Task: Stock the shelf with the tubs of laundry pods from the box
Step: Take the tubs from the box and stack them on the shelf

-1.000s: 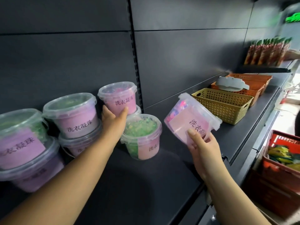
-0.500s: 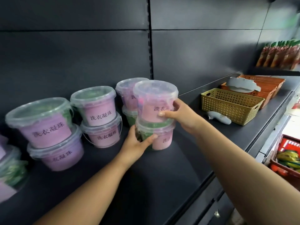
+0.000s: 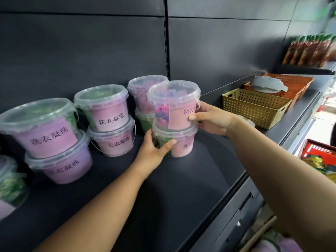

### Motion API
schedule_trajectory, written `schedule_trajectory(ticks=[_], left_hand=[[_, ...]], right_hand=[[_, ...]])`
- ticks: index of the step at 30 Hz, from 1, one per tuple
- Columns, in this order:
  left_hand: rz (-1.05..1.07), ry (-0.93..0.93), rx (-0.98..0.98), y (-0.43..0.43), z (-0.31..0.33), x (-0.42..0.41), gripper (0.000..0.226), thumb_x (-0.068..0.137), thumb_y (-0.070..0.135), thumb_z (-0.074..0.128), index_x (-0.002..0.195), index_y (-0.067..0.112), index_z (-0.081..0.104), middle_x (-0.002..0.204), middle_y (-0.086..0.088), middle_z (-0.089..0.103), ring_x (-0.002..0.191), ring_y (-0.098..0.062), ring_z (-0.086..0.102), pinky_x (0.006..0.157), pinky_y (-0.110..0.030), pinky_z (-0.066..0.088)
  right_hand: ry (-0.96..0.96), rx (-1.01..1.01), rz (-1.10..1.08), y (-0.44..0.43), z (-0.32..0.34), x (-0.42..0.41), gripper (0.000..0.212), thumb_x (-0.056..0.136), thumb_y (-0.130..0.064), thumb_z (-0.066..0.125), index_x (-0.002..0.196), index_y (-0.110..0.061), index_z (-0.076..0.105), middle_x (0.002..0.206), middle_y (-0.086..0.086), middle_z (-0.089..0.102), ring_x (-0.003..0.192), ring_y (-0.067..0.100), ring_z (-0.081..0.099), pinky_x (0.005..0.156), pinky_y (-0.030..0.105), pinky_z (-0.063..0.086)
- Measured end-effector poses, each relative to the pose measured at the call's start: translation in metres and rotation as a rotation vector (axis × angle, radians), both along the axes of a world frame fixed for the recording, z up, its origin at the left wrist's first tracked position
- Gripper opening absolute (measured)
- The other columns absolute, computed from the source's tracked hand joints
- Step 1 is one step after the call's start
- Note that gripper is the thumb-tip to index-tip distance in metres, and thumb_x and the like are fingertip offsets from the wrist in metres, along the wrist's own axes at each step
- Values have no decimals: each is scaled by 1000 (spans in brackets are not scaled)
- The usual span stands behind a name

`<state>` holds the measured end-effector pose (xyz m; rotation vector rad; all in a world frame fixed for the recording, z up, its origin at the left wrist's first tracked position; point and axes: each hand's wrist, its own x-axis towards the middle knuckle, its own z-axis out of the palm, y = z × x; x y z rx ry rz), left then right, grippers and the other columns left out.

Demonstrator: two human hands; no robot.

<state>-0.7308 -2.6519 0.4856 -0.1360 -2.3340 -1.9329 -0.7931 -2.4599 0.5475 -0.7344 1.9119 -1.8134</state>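
Head view: laundry-pod tubs, stocking partly done, one stack being finished

Item in hand: upper tub point(image 3: 174, 104), clear lid, pink label, sitting on the lower tub point(image 3: 180, 144) at the middle of the shelf point(image 3: 163, 188); right hand point(image 3: 212, 120) wraps its right side, thumb pressed on the label; left hand point(image 3: 154, 150) grips the lower tub, thumb across its front, steadying it. Already shelved: a two-high stack point(image 3: 143, 95) just behind, a two-high stack point(image 3: 105, 110) to the left, a nearer two-high stack point(image 3: 41, 128) further left, and a tub cut off at the left edge point(image 3: 9, 179). Right of the tubs: bare shelf, then a yellow basket point(image 3: 254, 108). Remaining: release of this stack, judged close; the box is not clearly in view, so the count left cannot be told
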Motion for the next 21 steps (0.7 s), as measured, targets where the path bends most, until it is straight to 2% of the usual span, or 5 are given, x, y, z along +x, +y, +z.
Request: schedule_trajectory(ticks=[3,9,14,18,21], left_hand=[[0,13,-5,1,1,1,77,75,29,74,138,19,30,121,15,46,111,1,46,93,-17,35],[-4,29,0,5,-3,-3,82,72,30,69,140,15,27,135,5,47,122,-5,46,94,-9,41],[-3,27,-20,7,1,0,78,76,35,72,140,20,30,135,8,47,123,-5,46,103,-22,38],[106,-63,-377,9,11,17,93,69,72,52,144,22,29,149,0,34,135,-16,35,112,-38,29],[224,-48,-668,11,27,38,68,89,50,45,145,16,28,148,-7,36,135,-23,36,110,-35,30]], right_hand=[[-10,-95,-61,-5,-20,8,81,42,-46,88,114,-36,53,108,-15,67,102,5,62,85,27,47],[-5,-278,-162,-11,-46,9,83,50,-48,85,124,-31,51,122,-4,61,121,23,51,109,52,30],[-41,-251,-229,-11,-46,20,81,48,-51,83,121,-31,54,118,-8,63,111,12,58,99,36,39],[-56,-238,-373,-6,-45,37,40,72,-41,72,109,-32,60,107,-9,65,102,12,60,94,36,42],[38,-109,-664,15,-43,58,19,83,-27,66,101,-22,63,90,-8,64,87,9,61,82,25,46]])
